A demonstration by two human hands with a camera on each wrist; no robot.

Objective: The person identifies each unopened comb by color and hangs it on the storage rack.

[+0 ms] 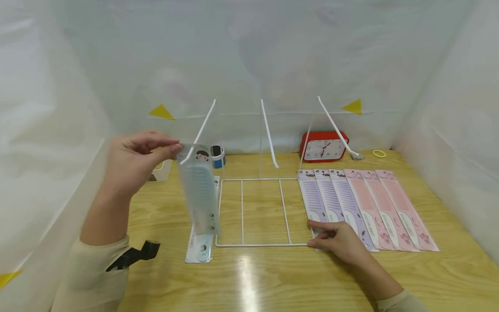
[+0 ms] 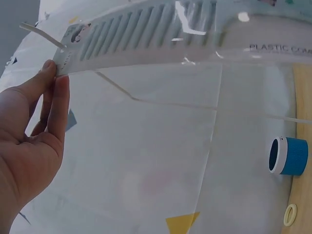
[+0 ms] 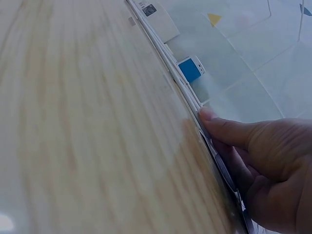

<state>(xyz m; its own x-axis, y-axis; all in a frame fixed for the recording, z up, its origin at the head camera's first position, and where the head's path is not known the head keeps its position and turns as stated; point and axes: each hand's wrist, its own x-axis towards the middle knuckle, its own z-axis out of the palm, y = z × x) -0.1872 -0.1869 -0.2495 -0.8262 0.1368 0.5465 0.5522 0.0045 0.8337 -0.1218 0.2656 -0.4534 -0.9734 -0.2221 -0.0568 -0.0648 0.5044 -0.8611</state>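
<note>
- The right hand (image 1: 338, 239) lies nearest, its fingers (image 3: 229, 130) straight and pressed flat on the lower end of the leftmost purple comb (image 1: 316, 201), right beside the front right corner of the wire rack (image 1: 257, 245).
- Beyond those fingertips, five more packaged combs (image 1: 374, 208) lie side by side, edges touching.
- The left hand (image 1: 134, 162) is raised; thumb and fingers (image 2: 57, 100) pinch the top corner of a pale comb pack (image 1: 199, 190), which hangs down from them.
- The pack's hang hole (image 2: 76, 36) sits at the tip of the left peg (image 1: 199, 131).
- Below the hanging pack, another pack (image 1: 199, 249) lies on the table (image 1: 273, 281).
- Risk: held by only one corner, the pack may swing and miss the peg, or slip from the pinch.
- Risk: a sideways push by the right fingers could skew the neat row.
</note>
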